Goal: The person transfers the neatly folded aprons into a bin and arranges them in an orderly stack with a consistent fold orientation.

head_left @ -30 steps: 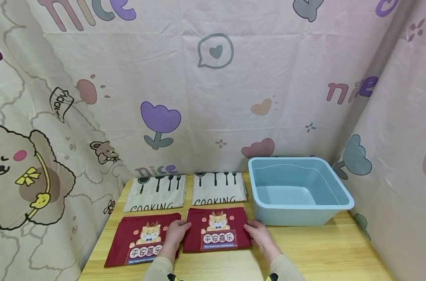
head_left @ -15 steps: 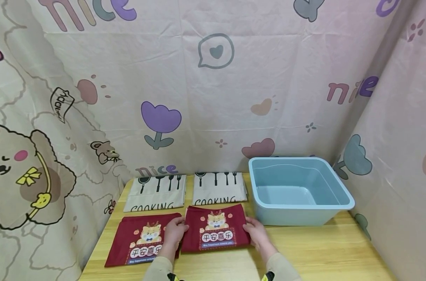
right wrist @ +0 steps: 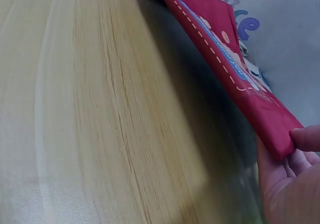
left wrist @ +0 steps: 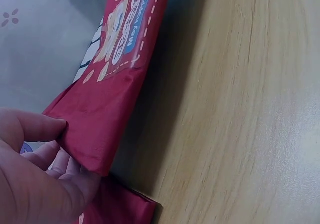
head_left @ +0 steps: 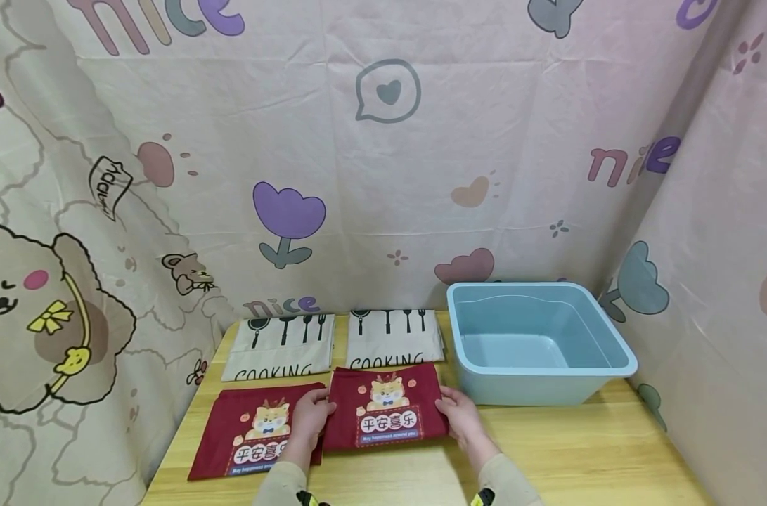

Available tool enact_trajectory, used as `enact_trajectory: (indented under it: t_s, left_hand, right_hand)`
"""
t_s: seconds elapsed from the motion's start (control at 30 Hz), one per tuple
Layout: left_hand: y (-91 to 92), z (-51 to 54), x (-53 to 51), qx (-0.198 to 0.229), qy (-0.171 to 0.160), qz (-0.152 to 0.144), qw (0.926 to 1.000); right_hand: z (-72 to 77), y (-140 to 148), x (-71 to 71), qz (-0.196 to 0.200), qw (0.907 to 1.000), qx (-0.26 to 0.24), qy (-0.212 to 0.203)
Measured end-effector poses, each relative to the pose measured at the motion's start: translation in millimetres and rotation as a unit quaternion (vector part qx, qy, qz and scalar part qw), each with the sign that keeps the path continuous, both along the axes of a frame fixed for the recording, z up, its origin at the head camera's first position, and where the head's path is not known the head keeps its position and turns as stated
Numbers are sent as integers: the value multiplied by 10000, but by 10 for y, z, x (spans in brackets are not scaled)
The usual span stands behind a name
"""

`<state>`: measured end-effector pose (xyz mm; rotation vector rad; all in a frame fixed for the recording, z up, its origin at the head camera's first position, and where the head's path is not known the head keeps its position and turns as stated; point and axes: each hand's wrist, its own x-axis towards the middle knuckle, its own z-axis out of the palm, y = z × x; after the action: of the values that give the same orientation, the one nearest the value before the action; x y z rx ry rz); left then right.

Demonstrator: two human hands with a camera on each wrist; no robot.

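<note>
A folded rectangular dark-red cloth printed with a cartoon antlered animal, white discs bearing Chinese characters and a blue strip of lettering (head_left: 386, 406) is held level between the two hands above a pale wood-grain table (head_left: 585, 450), its shadow falling on the boards beneath. The left hand (head_left: 310, 419) pinches the left end, thumb on top and fingers underneath; the right hand (head_left: 462, 419) grips the right end the same way, so neither is spread wide. Beige sleeves (head_left: 510, 483) cover both forearms. A matching folded dark-red cloth (head_left: 256, 425) lies on the table just to the left, partly behind the left hand. Behind the red cloths lie two folded white cloths with black utensil prints and COOKING lettering, one at left (head_left: 278, 349), one at right (head_left: 396, 341). A light-blue rectangular plastic tub (head_left: 548, 388) stands to the right, near a pale patterned curtain (head_left: 408, 154)
</note>
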<state>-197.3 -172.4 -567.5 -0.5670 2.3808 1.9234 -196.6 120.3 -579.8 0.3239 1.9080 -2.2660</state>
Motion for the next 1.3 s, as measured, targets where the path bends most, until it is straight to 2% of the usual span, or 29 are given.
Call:
enact_trajectory:
  t_s: [0.17, 0.33, 0.47, 0.97, 1.3]
  left_hand:
    - [-36, 2, 21, 392, -52, 3, 9992]
    - [-106, 62, 30, 457, -66, -53, 9989]
    - [-166, 137, 37, 464, -38, -120, 9988]
    - [-344, 445, 46, 917, 138, 42, 9957]
    - [-440, 641, 24, 1114, 203, 72, 9935]
  right_hand:
    - [15, -6, 9, 46, 10000, -40, -12]
    - [47, -15, -10, 172, 9998, -19, 11]
    - [117, -46, -12, 200, 9998, 33, 59]
    - [369, -130, -61, 419, 9986, -180, 270]
    - [625, -198, -64, 402, 9976, -374, 433]
